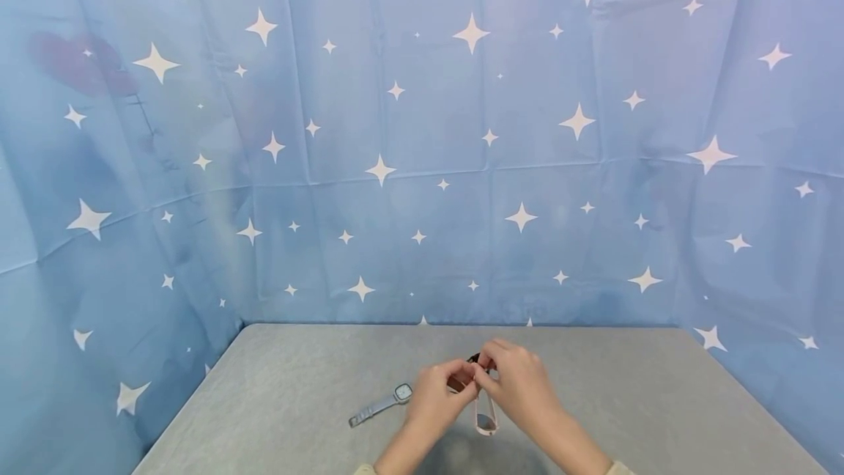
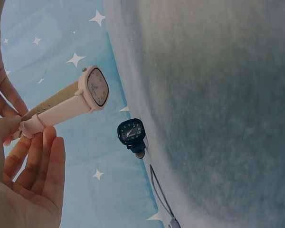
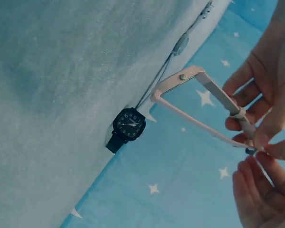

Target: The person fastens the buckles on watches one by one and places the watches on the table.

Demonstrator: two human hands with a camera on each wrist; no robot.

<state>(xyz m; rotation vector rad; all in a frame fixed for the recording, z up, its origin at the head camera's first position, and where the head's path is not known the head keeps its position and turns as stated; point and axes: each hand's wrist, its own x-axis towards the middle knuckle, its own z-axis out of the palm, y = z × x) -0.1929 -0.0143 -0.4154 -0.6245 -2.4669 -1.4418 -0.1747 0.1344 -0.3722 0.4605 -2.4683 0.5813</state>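
Note:
Both hands come together over the table on a pale pink watch [image 2: 98, 88], whose square face hangs away from the fingers. Its two strap halves form a loop and meet at the buckle end [image 3: 250, 143]. My left hand [image 1: 435, 394] pinches the strap near the buckle between thumb and fingers. Opposite it, my right hand [image 1: 524, 383] pinches the strap at the same end, its fingertips meeting the left ones. The fingers partly cover the buckle. A black watch [image 3: 129, 125] with white numerals lies on the table beyond the hands, mostly hidden by them in the head view.
Left of the hands, a grey-blue watch [image 1: 382, 406] with a square face lies stretched out on the grey table [image 1: 297, 365]. A blue curtain with white stars [image 1: 422, 130] hangs behind the table and along its sides.

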